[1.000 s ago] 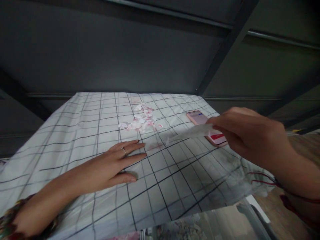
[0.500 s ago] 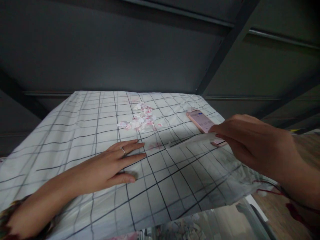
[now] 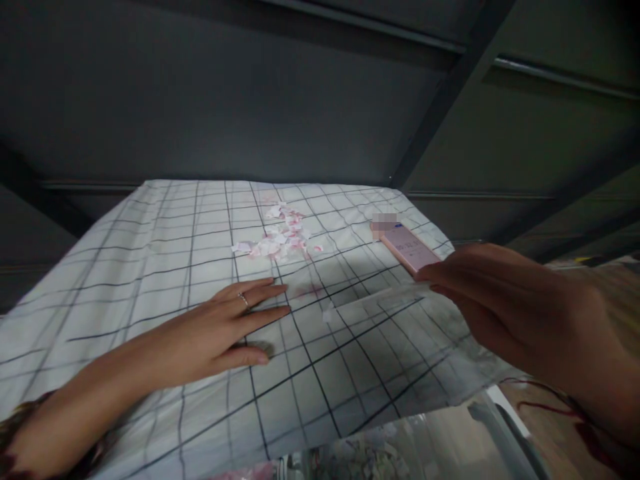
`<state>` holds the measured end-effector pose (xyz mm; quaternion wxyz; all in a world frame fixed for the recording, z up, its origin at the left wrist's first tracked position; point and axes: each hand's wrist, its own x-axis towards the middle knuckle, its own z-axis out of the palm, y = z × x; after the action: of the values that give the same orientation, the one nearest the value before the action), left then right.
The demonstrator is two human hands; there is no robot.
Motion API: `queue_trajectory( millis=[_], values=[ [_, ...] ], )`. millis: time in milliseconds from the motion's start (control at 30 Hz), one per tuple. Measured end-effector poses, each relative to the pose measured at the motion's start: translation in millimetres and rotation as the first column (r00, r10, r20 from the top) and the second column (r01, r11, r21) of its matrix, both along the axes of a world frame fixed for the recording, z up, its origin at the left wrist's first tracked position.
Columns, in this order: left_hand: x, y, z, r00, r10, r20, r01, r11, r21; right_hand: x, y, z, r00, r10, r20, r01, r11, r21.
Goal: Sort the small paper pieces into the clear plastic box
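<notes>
My left hand (image 3: pixel 227 327) lies flat on a white cloth (image 3: pixel 185 220) with dark grid lines, fingers spread, a ring on one finger. Nothing is in it. At the right, the fingers of my right hand (image 3: pixel 510 307) pinch the edge of a clear plastic film (image 3: pixel 400 293) that stretches low over the cloth towards the middle. A small whitish bit (image 3: pixel 327 315) shows at the film's left end. Beyond my left fingertips lies a loose heap of torn white and pink paper scraps (image 3: pixel 283 240). A pink phone (image 3: pixel 407 248) with its screen lit rests just past my right fingertips.
Below the near edge of the cloth stands a clear plastic container (image 3: pixel 450 440) with many small scraps (image 3: pixel 360 457) showing inside. Dark grey panels (image 3: pixel 225 93) rise behind the cloth. Wooden-looking floor (image 3: pixel 560 413) shows at the lower right.
My right hand has shifted slightly nearer to me, drawing the film's edge with it, and more of the phone's screen shows. My left hand and the paper scraps stay in place.
</notes>
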<state>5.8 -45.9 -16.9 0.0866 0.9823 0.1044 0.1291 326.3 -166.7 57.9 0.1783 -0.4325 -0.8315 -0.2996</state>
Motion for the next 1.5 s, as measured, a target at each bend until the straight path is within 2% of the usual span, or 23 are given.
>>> queue_trajectory(
  millis=[100, 300, 433, 500, 567, 667, 900, 1100, 1300, 1500],
  values=[
    [2.0, -0.5, 0.6, 1.000, -0.018, -0.001, 0.018, 0.999, 0.026, -0.4, 1.0, 0.3, 1.000, -0.024, -0.008, 0.024, 1.000, 0.014],
    [14.6, -7.1, 9.0, 1.000, -0.021, -0.015, 0.022, 1.000, 0.023, 1.8, 6.8, -2.5, 1.000, 0.030, -0.010, -0.030, 0.999, -0.017],
    [33.1, -20.1, 22.7, 0.995, 0.007, -0.097, -0.008, 1.000, -0.006, 0.0, 7.3, -2.1, 1.000, 0.012, -0.012, -0.012, 1.000, -0.017],
    [46.0, -27.7, 25.7, 0.989, 0.035, -0.145, -0.031, 0.999, 0.028, -2.1, 7.2, -1.5, 1.000, 0.005, -0.014, -0.005, 1.000, -0.015],
    [57.9, -34.4, 23.9, 0.977, 0.071, -0.201, -0.060, 0.996, 0.063, -4.1, 7.3, -1.5, 1.000, -0.007, -0.022, 0.007, 1.000, -0.015],
    [66.4, -41.1, 17.2, 0.972, 0.115, -0.204, -0.098, 0.991, 0.088, -5.1, 7.9, -2.7, 0.999, -0.034, -0.024, 0.034, 0.999, -0.011],
    [47.2, -44.6, 18.3, 0.965, 0.092, -0.246, -0.078, 0.995, 0.068, -7.7, 3.2, 0.1, 0.999, -0.033, -0.011, 0.034, 0.998, 0.055],
    [34.2, -42.8, 19.8, 0.967, 0.084, -0.241, -0.056, 0.991, 0.121, -24.2, 2.2, 6.0, 0.995, 0.098, -0.019, -0.098, 0.994, -0.043],
    [30.7, -40.4, 19.5, 0.969, 0.071, -0.236, -0.034, 0.987, 0.156, -27.9, 2.7, 7.1, 0.991, 0.117, -0.062, -0.121, 0.990, -0.073],
    [28.9, -41.9, 17.7, 0.973, 0.047, -0.224, -0.015, 0.989, 0.145, -31.1, 7.2, 9.5, 0.987, 0.158, -0.010, -0.158, 0.982, -0.099]
  ],
)
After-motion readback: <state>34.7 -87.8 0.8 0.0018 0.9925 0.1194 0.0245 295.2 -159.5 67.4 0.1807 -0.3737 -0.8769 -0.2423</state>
